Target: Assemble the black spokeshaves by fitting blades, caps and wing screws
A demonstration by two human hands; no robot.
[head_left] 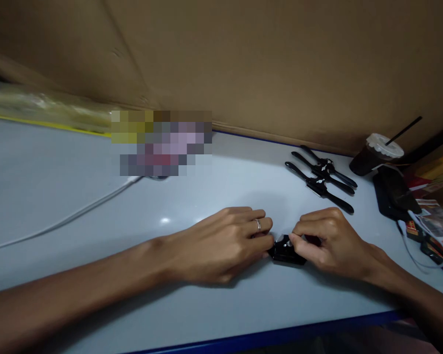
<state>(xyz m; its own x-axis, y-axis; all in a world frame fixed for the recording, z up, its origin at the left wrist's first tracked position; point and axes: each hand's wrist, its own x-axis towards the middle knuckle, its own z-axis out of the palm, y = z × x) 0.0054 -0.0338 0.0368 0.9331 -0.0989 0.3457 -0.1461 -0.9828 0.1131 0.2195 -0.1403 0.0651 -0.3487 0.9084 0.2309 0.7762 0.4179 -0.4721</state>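
A black spokeshave [288, 258] lies low over the table, with its middle body showing between my two hands. My left hand [224, 243], with a ring on one finger, is closed around its left handle. That handle is mostly hidden under the fingers. My right hand [330, 243] pinches with thumb and forefinger at a small silver screw [287, 244] on top of the body. The right handle is out of sight behind this hand. Three similar black spokeshaves [321, 180] lie side by side farther back, touching neither hand.
A lidded plastic cup [372, 155] with a black straw stands at the back right. Beside it are a black power bank [393, 191] and a white cable [422, 233]. Another white cable [77, 212] leads to a blurred-out item on the left. Cardboard [243, 64] walls the table's [191, 314] back.
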